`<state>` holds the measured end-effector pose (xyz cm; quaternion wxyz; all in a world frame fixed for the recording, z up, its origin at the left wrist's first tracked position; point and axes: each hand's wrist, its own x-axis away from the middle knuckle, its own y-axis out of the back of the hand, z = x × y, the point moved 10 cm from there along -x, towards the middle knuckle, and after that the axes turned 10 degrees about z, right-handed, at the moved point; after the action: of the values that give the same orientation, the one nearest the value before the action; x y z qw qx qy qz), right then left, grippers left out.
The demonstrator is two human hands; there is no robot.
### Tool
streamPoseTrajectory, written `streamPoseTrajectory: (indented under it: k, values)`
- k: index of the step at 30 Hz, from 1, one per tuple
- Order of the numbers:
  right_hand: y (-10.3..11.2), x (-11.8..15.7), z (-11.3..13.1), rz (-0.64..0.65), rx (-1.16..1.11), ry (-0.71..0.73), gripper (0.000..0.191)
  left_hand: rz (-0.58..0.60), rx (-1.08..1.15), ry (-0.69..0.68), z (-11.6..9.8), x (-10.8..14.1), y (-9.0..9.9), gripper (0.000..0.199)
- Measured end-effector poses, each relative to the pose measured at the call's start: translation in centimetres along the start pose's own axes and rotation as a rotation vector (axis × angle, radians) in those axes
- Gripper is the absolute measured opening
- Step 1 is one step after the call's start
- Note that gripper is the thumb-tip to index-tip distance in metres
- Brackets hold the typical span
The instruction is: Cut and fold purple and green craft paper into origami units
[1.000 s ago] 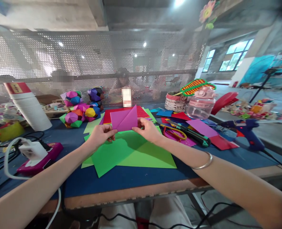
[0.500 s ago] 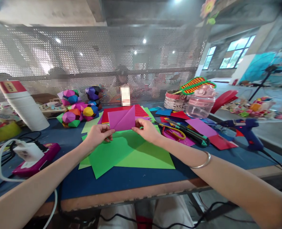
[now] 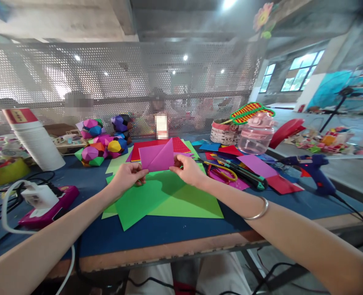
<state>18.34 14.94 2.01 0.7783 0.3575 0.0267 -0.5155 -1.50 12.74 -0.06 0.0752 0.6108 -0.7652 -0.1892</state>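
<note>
A folded sheet of purple paper [image 3: 155, 157], with a diagonal fold line and a point at its upper right, is held upright between my two hands. My left hand [image 3: 129, 177] pinches its lower left corner between thumb and fingers. At the lower right corner, my right hand [image 3: 187, 169] pinches it the same way. Beneath lie a dark green sheet [image 3: 141, 200] and a light green sheet [image 3: 196, 203], overlapping on the blue table. Red paper [image 3: 135, 152] shows behind the purple piece.
Right of my hands lie yellow-handled scissors [image 3: 223, 172], a utility knife [image 3: 246, 175], paper scraps and a blue glue gun [image 3: 318, 172]. A pink bottle [image 3: 255, 137] stands behind them. To the left are folded paper balls [image 3: 91, 153], stacked paper cups [image 3: 37, 141] and a purple power strip [image 3: 49, 207].
The camera view has tilted slightly, so the scene sits a little lower. Both hands keep their pinch on the purple paper, which looks nearly unchanged.
</note>
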Motion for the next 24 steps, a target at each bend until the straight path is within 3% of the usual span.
streamPoseTrajectory:
  k: [8,17,24]
  values:
    - [0.1,0.0,0.2,0.012,0.014,0.01,0.012,-0.047,0.032,-0.009,-0.2,0.1,0.2,0.043]
    - [0.0,-0.1,-0.1,0.018,0.004,-0.004,0.023,-0.068,0.064,-0.021,-0.3,0.1,0.7,0.04]
    - [0.1,-0.3,-0.6,0.016,-0.037,0.003,0.008,-0.121,0.101,-0.063,-0.4,0.2,1.4,0.043]
